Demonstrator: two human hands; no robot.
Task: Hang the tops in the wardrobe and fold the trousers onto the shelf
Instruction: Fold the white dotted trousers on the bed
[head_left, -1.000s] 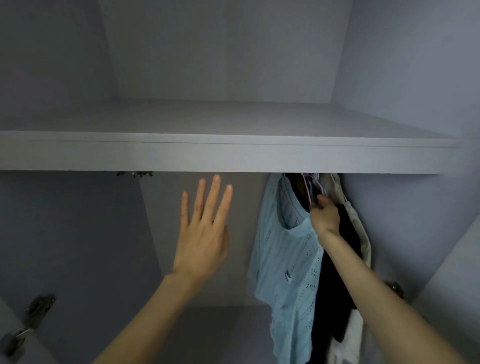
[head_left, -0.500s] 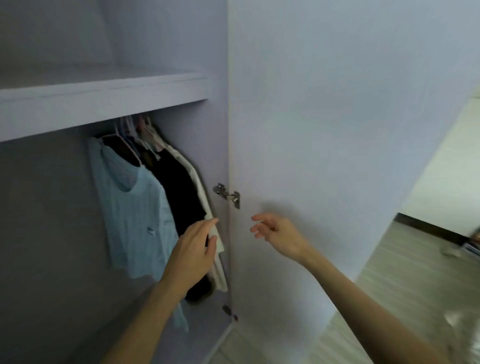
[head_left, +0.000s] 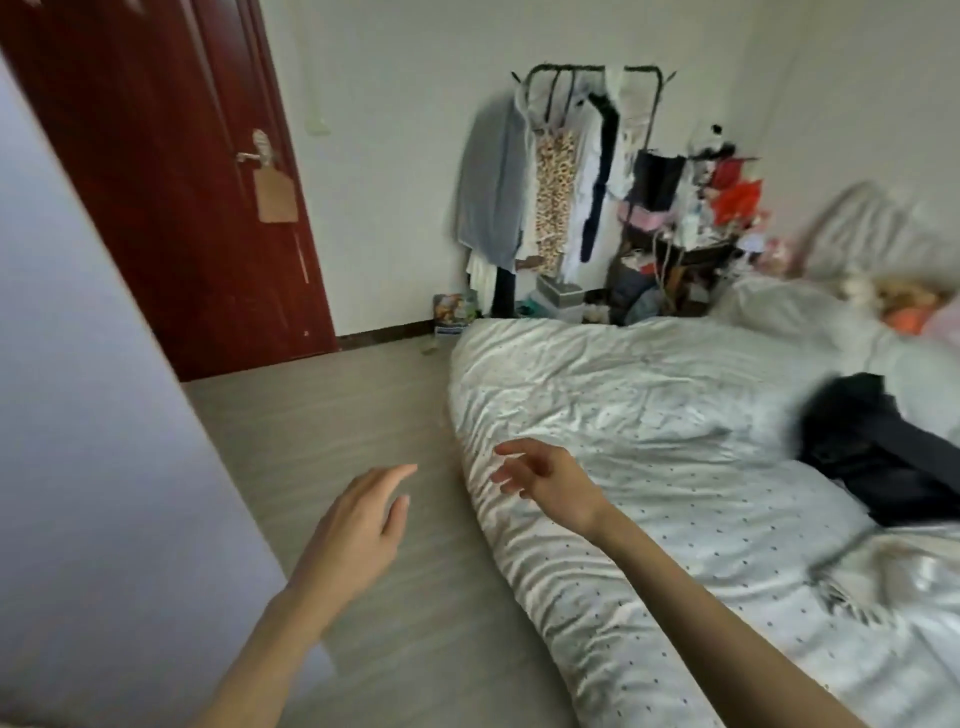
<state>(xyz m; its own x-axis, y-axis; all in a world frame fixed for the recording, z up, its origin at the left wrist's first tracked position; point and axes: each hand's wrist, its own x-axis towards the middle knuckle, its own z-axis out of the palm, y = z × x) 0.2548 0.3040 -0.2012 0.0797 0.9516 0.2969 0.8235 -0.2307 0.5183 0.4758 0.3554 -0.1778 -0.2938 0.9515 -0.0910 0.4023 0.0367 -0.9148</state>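
We hold our left hand (head_left: 358, 525) and right hand (head_left: 545, 475) out with each grip wide and empty, free to gather the dark garment (head_left: 878, 452) heaped on the bed (head_left: 649, 415) at three o'clock.

We find no legible text, label, brand, number or sign in this view. The tan paper tag (head_left: 275, 196) hanging from the dark red wooden door's handle looks blank to us. The colourful printed package (head_left: 453, 307) on the floor by the wall carries graphics, but they are too blurred for us to read.
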